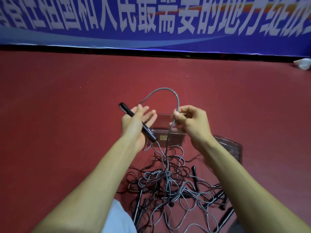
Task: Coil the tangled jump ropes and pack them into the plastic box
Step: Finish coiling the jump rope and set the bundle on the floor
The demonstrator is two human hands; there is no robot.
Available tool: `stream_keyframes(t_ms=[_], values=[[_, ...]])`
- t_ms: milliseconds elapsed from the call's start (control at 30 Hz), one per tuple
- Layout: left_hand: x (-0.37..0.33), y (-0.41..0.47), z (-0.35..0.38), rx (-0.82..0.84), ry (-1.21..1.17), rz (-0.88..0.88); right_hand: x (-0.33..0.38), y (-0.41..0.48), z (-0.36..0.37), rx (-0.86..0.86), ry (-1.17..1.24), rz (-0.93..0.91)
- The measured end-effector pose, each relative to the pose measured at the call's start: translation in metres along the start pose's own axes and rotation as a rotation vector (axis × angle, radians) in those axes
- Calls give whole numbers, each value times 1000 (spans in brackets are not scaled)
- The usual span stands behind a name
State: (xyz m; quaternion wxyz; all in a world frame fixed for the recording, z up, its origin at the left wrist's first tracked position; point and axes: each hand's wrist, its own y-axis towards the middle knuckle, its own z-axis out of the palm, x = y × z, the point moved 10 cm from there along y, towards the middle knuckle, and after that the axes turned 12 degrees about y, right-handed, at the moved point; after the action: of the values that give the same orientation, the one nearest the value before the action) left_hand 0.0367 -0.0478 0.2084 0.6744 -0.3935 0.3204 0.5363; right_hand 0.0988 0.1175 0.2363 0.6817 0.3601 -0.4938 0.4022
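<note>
Grey rope [161, 89] arcs up in 1 loop between both hands, then drops from the right hand into the tangle [166, 177] of grey and black ropes on the red floor [67, 115], just in front of the person.

Left hand [133, 127]: fingers straight and spread, black handle [146, 131] lying slantwise across it; thumb grip cannot be made out.

Right hand [193, 121]: thumb and curled fingers pinching the grey rope.

Clear plastic box [176, 138] stands on the floor beyond the tangle, partly hidden behind the hands. Its lid [230, 147] lies just right of it.

Several loose black handles [195, 175] lie among the ropes.

Blue banner [151, 36] with white lettering runs along the far wall. White crumpled object [303, 63] at far right. Pale cloth [116, 217] at the bottom edge.
</note>
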Motion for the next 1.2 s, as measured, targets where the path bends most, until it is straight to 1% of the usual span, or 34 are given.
stream_keyframes(t_ms=[100,133,167,200,233,267,300,367,433,467,500,567,600,667,733,800,867,967,1100,1200], values=[[12,-4,14,112,409,52,9,-1,-4,-51,155,-5],[15,-6,19,147,559,99,12,-1,-7,-67,207,-11],[13,-8,24,168,758,189,17,0,-10,-73,264,-18],[7,-12,30,174,970,316,22,0,-11,-67,315,-28],[5,-17,39,187,1135,419,28,0,-14,-57,369,-39],[4,-22,46,217,1208,479,34,0,-15,-55,428,-51],[7,-25,50,270,1209,484,38,0,-17,-67,494,-56],[21,-32,60,416,1154,423,42,-1,-30,-142,679,-61],[37,-42,71,579,1065,351,36,-2,-43,-260,905,-46],[43,-47,75,625,1046,339,30,-3,-50,-319,991,-36],[43,-49,78,631,1070,365,24,-4,-54,-367,1039,-23],[40,-51,81,598,1155,446,15,-4,-59,-409,1040,0],[39,-52,81,585,1150,446,13,-3,-61,-415,1012,5],[40,-50,79,562,1054,365,11,0,-66,-427,929,13],[39,-46,74,507,910,256,9,2,-73,-445,833,26],[33,-42,68,416,722,171,4,5,-72,-406,728,76],[23,-36,61,316,509,109,-3,6,-60,-306,579,158],[14,-30,49,214,233,24,-8,3,-33,-96,243,223],[8,-24,41,159,3,-39,-14,0,-3,169,-158,196],[-3,-17,34,177,-110,-40,-21,-3,18,338,-474,74]])
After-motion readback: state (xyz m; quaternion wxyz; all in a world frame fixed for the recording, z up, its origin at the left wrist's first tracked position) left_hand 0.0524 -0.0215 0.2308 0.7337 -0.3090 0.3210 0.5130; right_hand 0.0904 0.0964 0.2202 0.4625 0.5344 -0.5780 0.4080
